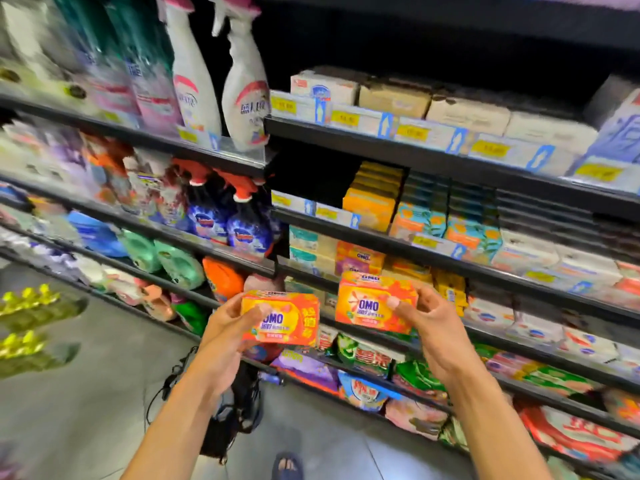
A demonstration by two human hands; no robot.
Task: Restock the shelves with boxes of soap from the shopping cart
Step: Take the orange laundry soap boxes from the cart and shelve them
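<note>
Left hand (228, 327) and right hand (433, 323) each grip one orange-yellow cardboard OMO soap box (281, 320) (375, 306), lifted before the black metal shelf (398, 249). Fingertip holds look light. Risk: a box slips, or nudges the stacked OMO boxes (360, 259).

Bright, even store light falls on my hands (429, 327) and the two orange boxes (375, 303) I hold; their print reads sharp. The upper shelf bay (450, 39) sinks into black shadow. The spray bottles (242, 88) and everything at the left edge smear with motion blur. The shelves (433, 261) bow and tilt with wide-angle distortion. The floor (86, 393) carries a soft sheen, and yellow shapes there blur past telling.
</note>
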